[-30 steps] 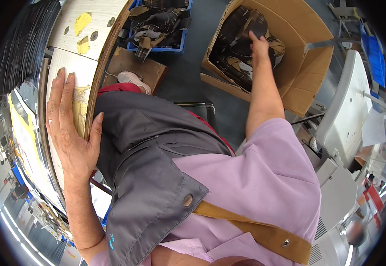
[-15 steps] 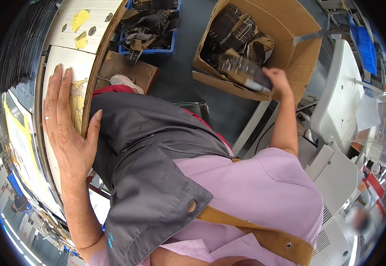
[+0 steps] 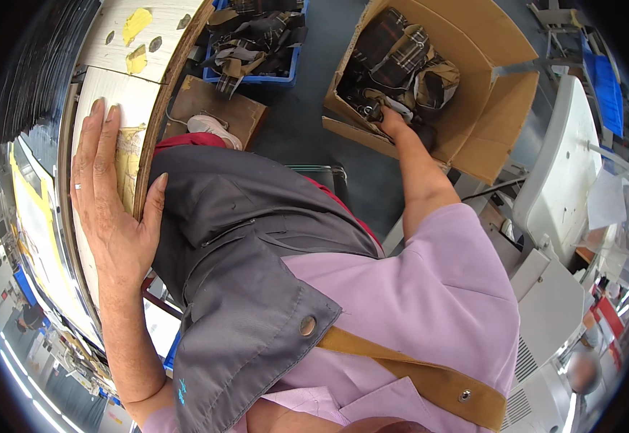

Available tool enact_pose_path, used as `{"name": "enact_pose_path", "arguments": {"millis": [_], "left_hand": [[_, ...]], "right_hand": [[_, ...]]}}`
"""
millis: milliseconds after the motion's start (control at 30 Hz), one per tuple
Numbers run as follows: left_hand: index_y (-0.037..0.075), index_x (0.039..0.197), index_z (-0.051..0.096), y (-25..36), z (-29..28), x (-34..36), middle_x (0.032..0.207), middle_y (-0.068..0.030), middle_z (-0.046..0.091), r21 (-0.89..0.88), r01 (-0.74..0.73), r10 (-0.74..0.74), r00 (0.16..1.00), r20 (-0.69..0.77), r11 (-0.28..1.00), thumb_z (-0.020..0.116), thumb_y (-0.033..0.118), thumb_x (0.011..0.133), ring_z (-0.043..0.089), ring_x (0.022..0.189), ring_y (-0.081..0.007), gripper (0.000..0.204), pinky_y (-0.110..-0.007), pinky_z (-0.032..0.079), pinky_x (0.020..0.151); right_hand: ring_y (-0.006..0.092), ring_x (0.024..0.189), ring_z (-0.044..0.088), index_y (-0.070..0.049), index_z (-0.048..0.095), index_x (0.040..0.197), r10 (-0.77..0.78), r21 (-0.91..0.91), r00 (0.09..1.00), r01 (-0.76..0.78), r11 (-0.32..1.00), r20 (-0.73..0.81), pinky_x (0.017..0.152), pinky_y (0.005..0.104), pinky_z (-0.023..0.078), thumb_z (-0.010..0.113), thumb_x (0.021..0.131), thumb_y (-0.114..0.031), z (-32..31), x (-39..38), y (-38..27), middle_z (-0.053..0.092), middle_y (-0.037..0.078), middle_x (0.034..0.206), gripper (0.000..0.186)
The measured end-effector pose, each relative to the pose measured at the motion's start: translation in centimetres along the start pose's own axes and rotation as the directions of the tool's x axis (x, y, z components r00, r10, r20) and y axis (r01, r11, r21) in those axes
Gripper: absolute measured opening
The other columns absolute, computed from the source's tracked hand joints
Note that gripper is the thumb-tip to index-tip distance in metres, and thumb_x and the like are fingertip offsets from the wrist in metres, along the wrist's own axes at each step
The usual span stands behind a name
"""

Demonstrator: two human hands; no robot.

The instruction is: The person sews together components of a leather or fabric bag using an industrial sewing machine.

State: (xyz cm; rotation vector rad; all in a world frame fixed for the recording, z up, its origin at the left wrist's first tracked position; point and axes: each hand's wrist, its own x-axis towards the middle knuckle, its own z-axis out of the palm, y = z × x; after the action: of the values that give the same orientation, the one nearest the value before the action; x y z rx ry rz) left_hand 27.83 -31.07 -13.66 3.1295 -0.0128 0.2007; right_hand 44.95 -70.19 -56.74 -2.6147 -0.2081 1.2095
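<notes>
My left hand [image 3: 109, 202] lies flat on the white tabletop [image 3: 87, 245], fingers stretched out and thumb over its worn wooden edge, holding nothing. On the right, my right arm reaches down into an open cardboard box [image 3: 473, 65]. Inside it, my right hand [image 3: 395, 123] is closed on a dark piece of fabric, mostly hidden by the hand. A small shiny metal bit shows beside the fingertips. Around it in the box lie dark plaid fabric pieces [image 3: 401, 61] with tan undersides.
A blue crate [image 3: 285, 78] of similar plaid pieces stands on the floor beyond the table. My foot in a light shoe [image 3: 213, 128] rests on a brown wooden board [image 3: 249, 121]. White machine tables [image 3: 556, 159] stand to the right of the box.
My right hand has moved left and down into the box. The plaid piece it held at the box's near edge is no longer raised there. My left hand stays put.
</notes>
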Motion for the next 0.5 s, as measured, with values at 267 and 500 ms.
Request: {"name": "enact_pose_path", "arguments": {"millis": [267, 500], "left_hand": [[0.009, 0.152, 0.038, -0.4, 0.0, -0.1, 0.157, -0.0171, 0.037, 0.009, 0.026, -0.026, 1.000, 0.015, 1.000, 0.070, 0.017, 0.084, 0.035, 0.145, -0.0348, 0.075, -0.046, 0.027, 0.118], [0.007, 0.151, 0.038, -0.6, 0.1, 0.2, 0.156, -0.0184, 0.037, 0.013, 0.023, -0.023, 0.999, 0.035, 1.000, 0.069, 0.017, 0.085, 0.036, 0.145, -0.0357, 0.074, -0.047, 0.027, 0.119]], "right_hand": [[0.0368, 0.143, 0.036, -0.007, 0.036, 0.152, -0.017, 0.027, 0.980, 0.011, 1.000, 0.200, 0.119, 0.0420, 0.030, 0.057, 0.098, -0.037, 0.7, 5.9, -4.4, 0.038, 0.022, 0.155, 0.065], [0.0376, 0.143, 0.036, -0.008, 0.039, 0.150, -0.069, 0.149, 0.990, 0.050, 0.988, 0.124, 0.118, 0.0429, 0.030, 0.051, 0.099, -0.049, 3.9, 8.0, 0.9, 0.039, 0.024, 0.153, 0.066]]}}
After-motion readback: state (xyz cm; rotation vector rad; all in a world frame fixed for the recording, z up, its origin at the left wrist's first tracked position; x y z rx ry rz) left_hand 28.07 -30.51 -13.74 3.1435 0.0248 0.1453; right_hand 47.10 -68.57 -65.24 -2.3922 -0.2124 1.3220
